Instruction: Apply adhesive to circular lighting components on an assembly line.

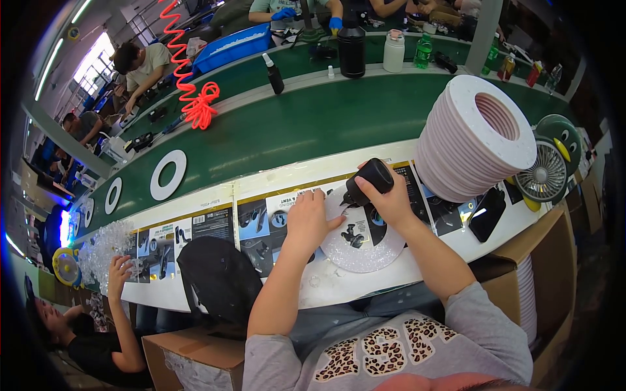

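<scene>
A white ring-shaped disc point(372, 260) lies flat on the bench, and the printed covering shows through its centre hole. My right hand point(390, 199) grips a black squeeze bottle point(374, 176), tilted with its narrow nozzle pointing down and left over the ring. At the ring's left edge rests my left hand point(308, 218), its fingers stretched out and the thumb apart, reaching over the rim. Whether the nozzle touches the ring is hard to tell. Just right of my right hand stands a tall stack of white rings point(450, 143).
A green conveyor belt point(287, 143) runs beyond the bench, carrying several separate rings point(158, 186). A black phone point(488, 215) and small fan point(542, 173) lie right. Clear plastic parts point(107, 251) sit left, near another person's hand point(117, 274). A black cap point(218, 277) hangs over the front edge.
</scene>
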Tool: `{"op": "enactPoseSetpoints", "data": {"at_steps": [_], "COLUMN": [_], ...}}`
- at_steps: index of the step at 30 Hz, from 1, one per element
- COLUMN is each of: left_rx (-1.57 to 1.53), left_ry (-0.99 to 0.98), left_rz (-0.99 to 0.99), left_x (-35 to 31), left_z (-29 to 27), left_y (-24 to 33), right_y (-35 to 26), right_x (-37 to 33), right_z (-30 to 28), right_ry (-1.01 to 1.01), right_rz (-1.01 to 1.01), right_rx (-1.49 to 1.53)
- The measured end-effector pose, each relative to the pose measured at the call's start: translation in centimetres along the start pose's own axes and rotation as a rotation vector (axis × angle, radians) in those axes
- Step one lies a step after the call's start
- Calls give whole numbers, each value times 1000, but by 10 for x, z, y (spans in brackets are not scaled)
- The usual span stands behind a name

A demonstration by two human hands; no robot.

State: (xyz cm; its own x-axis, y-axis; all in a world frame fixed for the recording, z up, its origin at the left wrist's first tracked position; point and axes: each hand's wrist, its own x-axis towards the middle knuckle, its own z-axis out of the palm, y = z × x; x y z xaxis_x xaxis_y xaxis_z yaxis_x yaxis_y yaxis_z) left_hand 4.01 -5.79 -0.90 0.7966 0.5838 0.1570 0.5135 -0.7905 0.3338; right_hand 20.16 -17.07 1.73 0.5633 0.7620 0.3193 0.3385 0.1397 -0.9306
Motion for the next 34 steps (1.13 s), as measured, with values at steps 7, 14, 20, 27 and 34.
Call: {"op": "enactPoseSetpoints", "data": {"at_steps": [7,14,20,27,34], "left_rx": [1,3,2,9,3], "left_ry": [-14,-17,-17,-22,-112], "left_rz": [-9,-14,-10,-17,-92], "left_x": [0,0,0,1,5], "left_z": [-1,-1,-1,0,-8], "left_y": [0,1,1,0,8], "right_y": [1,-1,1,1,7], "right_x": [0,0,1,2,3], "right_z": [1,0,0,-1,-3], "right_ry": [3,-7,-8,-9,-1], "right_rz": [-6,13,13,31,47], "right_rx": [-7,-9,13,21,18]}}
